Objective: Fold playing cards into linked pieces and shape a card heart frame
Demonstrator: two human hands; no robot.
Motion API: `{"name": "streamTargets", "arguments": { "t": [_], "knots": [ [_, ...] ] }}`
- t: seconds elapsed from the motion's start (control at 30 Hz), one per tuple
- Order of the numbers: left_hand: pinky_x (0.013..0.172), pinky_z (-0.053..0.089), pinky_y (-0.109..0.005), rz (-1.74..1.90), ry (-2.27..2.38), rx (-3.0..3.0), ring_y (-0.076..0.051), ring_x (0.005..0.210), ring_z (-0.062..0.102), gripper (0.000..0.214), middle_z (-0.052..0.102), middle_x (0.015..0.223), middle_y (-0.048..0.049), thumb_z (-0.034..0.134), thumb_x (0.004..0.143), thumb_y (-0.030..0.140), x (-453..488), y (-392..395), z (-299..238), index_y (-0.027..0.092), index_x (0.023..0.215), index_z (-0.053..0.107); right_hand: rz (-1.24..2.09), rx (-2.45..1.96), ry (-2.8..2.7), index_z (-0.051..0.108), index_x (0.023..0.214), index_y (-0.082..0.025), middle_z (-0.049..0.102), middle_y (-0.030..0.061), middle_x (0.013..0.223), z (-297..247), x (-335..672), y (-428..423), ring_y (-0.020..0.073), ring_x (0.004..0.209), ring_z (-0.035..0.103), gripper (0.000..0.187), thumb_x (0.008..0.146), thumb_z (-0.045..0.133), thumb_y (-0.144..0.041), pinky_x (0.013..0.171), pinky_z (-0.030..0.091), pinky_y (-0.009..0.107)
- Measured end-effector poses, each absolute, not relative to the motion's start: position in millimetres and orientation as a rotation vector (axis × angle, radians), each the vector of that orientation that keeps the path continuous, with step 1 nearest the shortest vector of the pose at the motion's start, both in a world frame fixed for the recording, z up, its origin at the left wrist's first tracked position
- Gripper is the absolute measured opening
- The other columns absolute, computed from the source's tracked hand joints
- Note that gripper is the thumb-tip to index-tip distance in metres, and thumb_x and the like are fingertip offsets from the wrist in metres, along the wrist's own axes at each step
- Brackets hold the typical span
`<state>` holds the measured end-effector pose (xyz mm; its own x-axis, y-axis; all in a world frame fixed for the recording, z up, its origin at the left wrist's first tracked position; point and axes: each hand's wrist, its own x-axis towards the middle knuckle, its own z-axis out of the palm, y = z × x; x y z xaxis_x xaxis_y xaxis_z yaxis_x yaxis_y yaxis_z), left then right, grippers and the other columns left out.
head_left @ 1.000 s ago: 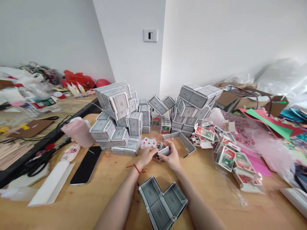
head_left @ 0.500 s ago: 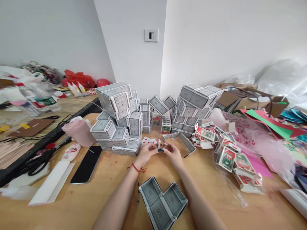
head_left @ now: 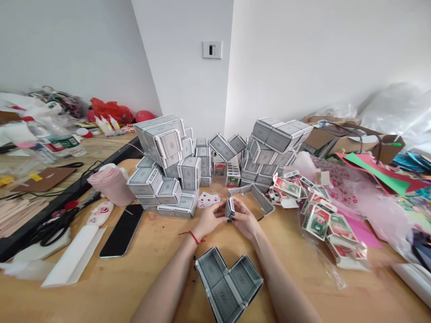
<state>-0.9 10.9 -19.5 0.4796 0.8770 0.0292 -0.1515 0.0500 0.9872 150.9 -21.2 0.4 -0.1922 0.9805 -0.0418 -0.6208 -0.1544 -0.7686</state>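
Both my left hand [head_left: 211, 220] and my right hand [head_left: 246, 220] are closed on a small piece of playing card [head_left: 230, 206], held upright between their fingertips above the table. It looks folded, but my fingers hide part of it. Just beyond my left hand, face-up playing cards [head_left: 208, 200] with red pips lie flat. An angled strip of folded cards [head_left: 264, 202] stands on edge past my right hand. Between my forearms sits an open, L-shaped tray folded from grey-backed cards [head_left: 224, 282].
Stacked grey card boxes rise at the left [head_left: 168, 190] and right [head_left: 269, 157]. Opened card packs [head_left: 319, 220] are heaped on the right. A black phone [head_left: 121, 231], a pink roll [head_left: 111, 185] and scissors [head_left: 57, 226] lie on the left.
The card piece between my fingertips has turned and shows more of its surface. My left hand has shifted slightly right, uncovering more of the face-up cards.
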Motion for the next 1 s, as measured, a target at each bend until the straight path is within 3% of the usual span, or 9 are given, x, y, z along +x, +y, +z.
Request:
{"name": "streamTargets", "arguments": {
  "t": [0.3,0.57,0.77,1.0],
  "knots": [
    [0.091,0.047,-0.041,0.978,0.866,1.588,-0.022,0.102,0.058,0.058,0.056,0.118,-0.0114,0.066,0.062,0.008,0,7,-19,0.016,0.118,0.05,1.669,-0.67,-0.732,0.064,0.101,-0.023,0.061,0.0044,0.109,-3,152,-20,0.0194,0.09,0.057,0.042,0.06,0.073,-0.024,0.078,0.042,0.032],
    [0.094,0.045,-0.039,1.085,0.969,1.884,-0.021,0.11,0.053,0.054,0.055,0.12,-0.0087,0.062,0.066,0.008,0,3,-15,0.019,0.118,0.051,1.504,-0.88,-0.733,0.07,0.087,-0.022,0.067,0.0012,0.085,-16,143,-14,0.0146,0.071,0.056,0.028,0.062,0.07,-0.035,0.064,0.041,0.025],
    [0.089,0.049,-0.039,1.133,0.958,1.877,-0.022,0.108,0.054,0.055,0.055,0.12,-0.0102,0.062,0.065,0.006,0,4,-18,0.019,0.117,0.051,1.462,-1.014,-0.821,0.07,0.079,-0.018,0.06,-0.0006,0.064,-20,143,-16,0.0098,0.051,0.044,0.026,0.065,0.067,-0.04,0.048,0.031,0.022],
    [0.089,0.05,-0.039,1.132,0.979,1.905,-0.022,0.109,0.053,0.058,0.054,0.122,-0.0096,0.061,0.063,0.005,-1,4,-21,0.019,0.119,0.05,1.423,-1.085,-0.88,0.068,0.079,-0.017,0.053,-0.0018,0.055,-23,147,-17,0.0086,0.045,0.034,0.03,0.065,0.065,-0.044,0.044,0.024,0.022]
  ]
}}
